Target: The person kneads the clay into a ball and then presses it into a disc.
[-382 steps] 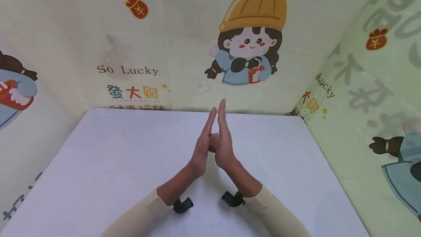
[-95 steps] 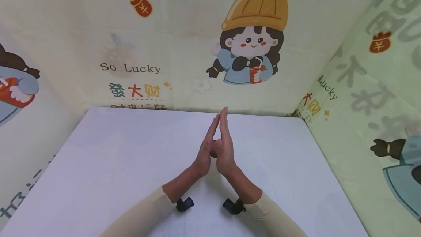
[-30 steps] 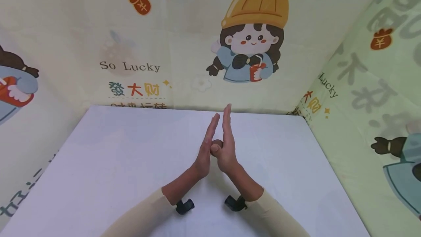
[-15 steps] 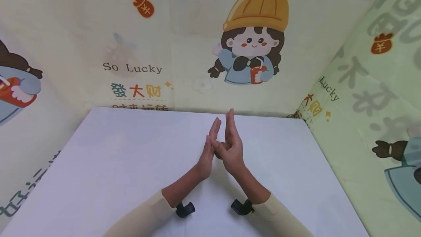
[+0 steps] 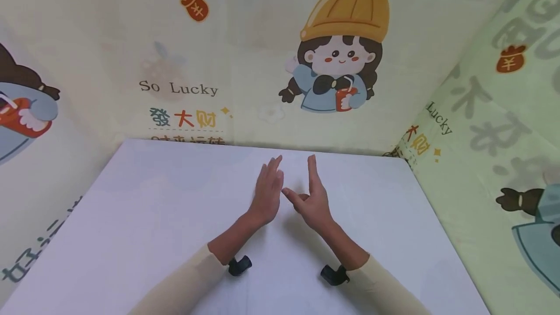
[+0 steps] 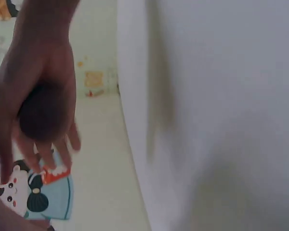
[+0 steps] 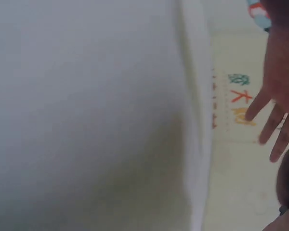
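Cream cloth printed with cartoons hangs beyond both hands, and just past the fingertips it shows a girl in a yellow hat (image 5: 339, 47), with the words "So Lucky" (image 5: 178, 87) off to the far left of the left hand. Under the hands lies a plain white table (image 5: 144, 218). The left hand (image 5: 266, 193) is held on edge above it with the fingers straight and close together, palm facing the right hand (image 5: 312, 199). A narrow gap separates the two. The right hand also stands on edge, forefinger straight and thumb reaching across toward the left palm; its other fingers look somewhat bent, though the head view does not show them well. In the left wrist view a dark brown ball (image 6: 43, 113) sits against the left palm, the fingers reaching loosely past it rather than curling round it. Whether the right hand touches the ball cannot be told. Cream sleeves (image 5: 188, 281) cover both forearms, and a small black camera mount (image 5: 239, 265) sits under each wrist
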